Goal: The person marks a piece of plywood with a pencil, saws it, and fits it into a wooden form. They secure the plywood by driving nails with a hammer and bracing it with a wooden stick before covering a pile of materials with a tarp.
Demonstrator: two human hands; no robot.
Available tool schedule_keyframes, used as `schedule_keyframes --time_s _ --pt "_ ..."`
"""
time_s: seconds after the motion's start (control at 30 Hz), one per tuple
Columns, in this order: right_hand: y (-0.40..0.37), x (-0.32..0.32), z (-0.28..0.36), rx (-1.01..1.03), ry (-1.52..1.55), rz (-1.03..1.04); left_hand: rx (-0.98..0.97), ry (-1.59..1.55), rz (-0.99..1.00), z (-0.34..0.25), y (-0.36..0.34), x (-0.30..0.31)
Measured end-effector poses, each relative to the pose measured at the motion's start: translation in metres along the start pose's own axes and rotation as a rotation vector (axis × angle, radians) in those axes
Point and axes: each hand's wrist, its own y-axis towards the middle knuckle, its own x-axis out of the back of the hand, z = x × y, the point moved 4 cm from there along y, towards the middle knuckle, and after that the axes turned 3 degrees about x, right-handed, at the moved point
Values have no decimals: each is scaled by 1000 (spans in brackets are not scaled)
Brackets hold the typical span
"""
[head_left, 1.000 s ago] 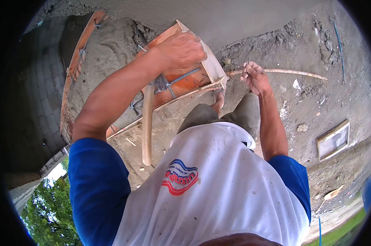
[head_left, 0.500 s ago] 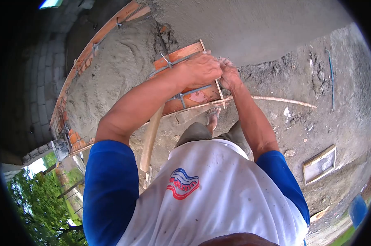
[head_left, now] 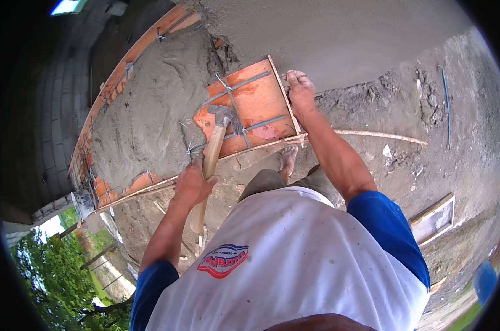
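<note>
My left hand (head_left: 191, 185) is at the wooden handle of a hammer (head_left: 210, 157), its thumb across the handle and its fingers on the far side. The hammer's metal head (head_left: 224, 116) rests over an orange curved form panel (head_left: 261, 94) crossed by ribbed steel bars (head_left: 261, 122) tied with wire. My right hand (head_left: 302, 95) is beside the upper part of a thin wooden strip (head_left: 284, 94) at the panel's right edge. Its fingers are pinched together; what they hold is too small to make out.
Wet grey mortar (head_left: 145, 110) fills the curved form to the left, edged by an orange board (head_left: 129, 52). A bent wooden strip (head_left: 371, 134) runs right across the dirt. A framed screen (head_left: 433, 219) lies at the right. A trowel (head_left: 82, 204) sits at the far left.
My hands were together at the top of the panel. My left hand has since moved down and left to the hammer handle. My right hand stays near the strip.
</note>
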Motion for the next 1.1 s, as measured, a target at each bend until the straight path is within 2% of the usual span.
schedule_keyframes --time_s 0.1,0.2,0.3,0.37,0.43,0.5,0.57,0.63,0.67,0.73,0.83,0.93,1.03,1.1 --pt "-4 -1 1 3 -20 1 46 -286 -103 5 -3 -4" --pt "-2 -1 0 26 -7 -9 34 -318 -122 6 -22 20" --pt "-5 -1 4 23 -51 -19 -39 -556 -10 -4 -48 68" --pt "-8 -3 7 36 -41 22 -229 -609 -22 -41 -50 114" --pt "-4 -2 3 47 -25 66 -346 -346 -117 -90 -34 149" --pt "-1 0 0 88 -46 118 -326 40 -118 -159 -14 174" --pt "1 2 -1 157 -98 129 -573 304 -205 -221 14 180" --pt "1 1 -1 245 -177 103 -721 411 -96 -279 40 177" --pt "2 2 -3 219 -186 98 -713 515 -64 -295 55 170" --pt "4 3 -7 165 -195 85 -692 729 8 -317 77 161" --pt "3 3 -9 131 -228 73 -768 1007 -40 -318 95 147" --pt "-3 7 3 93 -279 118 -708 953 11 -342 94 161" --pt "3 5 -9 119 -209 80 -580 648 26 -364 72 168" --pt "2 5 -8 158 -259 47 -624 855 17 -335 94 153"
